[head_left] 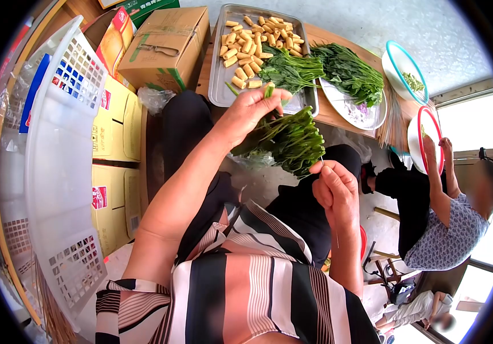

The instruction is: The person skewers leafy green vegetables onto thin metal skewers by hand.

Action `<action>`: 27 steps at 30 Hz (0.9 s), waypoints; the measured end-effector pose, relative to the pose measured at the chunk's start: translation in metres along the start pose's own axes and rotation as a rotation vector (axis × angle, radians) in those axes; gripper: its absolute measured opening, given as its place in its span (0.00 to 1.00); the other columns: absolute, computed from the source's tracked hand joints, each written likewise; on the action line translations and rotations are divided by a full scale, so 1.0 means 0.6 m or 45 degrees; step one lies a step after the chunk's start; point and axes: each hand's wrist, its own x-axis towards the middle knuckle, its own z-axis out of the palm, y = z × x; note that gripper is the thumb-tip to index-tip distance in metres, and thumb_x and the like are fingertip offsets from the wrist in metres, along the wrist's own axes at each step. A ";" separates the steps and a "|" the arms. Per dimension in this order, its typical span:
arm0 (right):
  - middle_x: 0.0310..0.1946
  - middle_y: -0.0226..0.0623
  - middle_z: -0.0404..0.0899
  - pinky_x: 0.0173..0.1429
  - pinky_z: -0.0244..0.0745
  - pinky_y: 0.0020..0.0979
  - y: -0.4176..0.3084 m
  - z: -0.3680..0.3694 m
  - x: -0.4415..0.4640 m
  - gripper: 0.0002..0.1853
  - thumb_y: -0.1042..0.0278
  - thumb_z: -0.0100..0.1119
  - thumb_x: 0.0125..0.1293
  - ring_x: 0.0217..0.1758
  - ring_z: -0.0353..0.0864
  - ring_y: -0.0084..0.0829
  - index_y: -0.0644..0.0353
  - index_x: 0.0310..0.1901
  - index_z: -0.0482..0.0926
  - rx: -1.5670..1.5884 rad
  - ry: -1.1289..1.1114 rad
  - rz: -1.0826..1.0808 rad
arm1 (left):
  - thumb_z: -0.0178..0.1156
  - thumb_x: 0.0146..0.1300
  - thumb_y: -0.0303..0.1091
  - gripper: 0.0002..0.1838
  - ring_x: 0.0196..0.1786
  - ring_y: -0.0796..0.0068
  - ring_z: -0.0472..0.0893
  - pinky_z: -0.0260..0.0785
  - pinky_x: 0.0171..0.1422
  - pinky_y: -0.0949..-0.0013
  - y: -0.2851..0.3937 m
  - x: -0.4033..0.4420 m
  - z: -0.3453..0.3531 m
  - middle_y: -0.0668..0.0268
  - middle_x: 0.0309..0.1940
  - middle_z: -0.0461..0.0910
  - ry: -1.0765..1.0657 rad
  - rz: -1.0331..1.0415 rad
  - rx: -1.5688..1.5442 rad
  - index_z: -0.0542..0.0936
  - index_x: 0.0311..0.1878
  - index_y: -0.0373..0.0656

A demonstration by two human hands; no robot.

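My right hand (337, 192) pinches a thin skewer, whose shaft shows near the fingertips and below the hand. Leafy green vegetables (295, 140) hang in a row above my lap, their cut stems toward my right hand; they appear threaded on the skewer. My left hand (252, 112) is closed on a few green stems (268, 90) at the upper left of that row. Just beyond, a metal tray (217, 69) holds short tan cylindrical pieces (250, 49) and a bunch of greens (292, 70). More greens (349, 71) lie on a white oval plate (338, 98).
Loose thin sticks (394, 120) lie at the table's right. A blue-rimmed bowl (402, 71) and a red-rimmed bowl (415, 137) stand beyond, with a seated person (447, 229) reaching to the latter. Cardboard boxes (166, 43) and a white plastic basket (57, 172) are left.
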 end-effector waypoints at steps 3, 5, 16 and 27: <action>0.11 0.19 0.58 0.20 0.45 0.19 0.001 -0.007 -0.003 0.12 0.68 0.47 0.72 0.14 0.50 0.12 0.66 0.41 0.78 0.018 0.001 -0.007 | 0.49 0.72 0.43 0.19 0.45 0.82 0.71 0.63 0.54 0.74 0.003 0.000 -0.006 0.72 0.35 0.76 0.066 0.202 0.304 0.76 0.57 0.41; 0.11 0.19 0.58 0.20 0.45 0.19 0.000 -0.009 -0.006 0.12 0.68 0.47 0.72 0.14 0.50 0.12 0.66 0.41 0.78 0.015 -0.003 -0.011 | 0.44 0.72 0.43 0.19 0.40 0.84 0.70 0.62 0.42 0.76 0.031 -0.011 0.004 0.72 0.34 0.76 0.158 -0.021 0.291 0.71 0.59 0.43; 0.11 0.19 0.59 0.20 0.46 0.18 0.001 -0.003 -0.012 0.12 0.66 0.48 0.72 0.14 0.52 0.11 0.66 0.41 0.78 -0.052 -0.064 0.006 | 0.60 0.64 0.33 0.15 0.32 0.81 0.74 0.65 0.44 0.76 0.013 -0.002 -0.011 0.69 0.32 0.78 0.106 -0.018 -0.192 0.76 0.51 0.34; 0.11 0.19 0.59 0.20 0.46 0.18 0.003 0.004 -0.006 0.12 0.66 0.48 0.72 0.14 0.52 0.11 0.67 0.40 0.79 -0.098 -0.056 0.033 | 0.62 0.64 0.33 0.11 0.32 0.78 0.77 0.68 0.38 0.74 0.014 -0.004 -0.014 0.66 0.32 0.80 0.067 -0.070 -0.233 0.80 0.44 0.34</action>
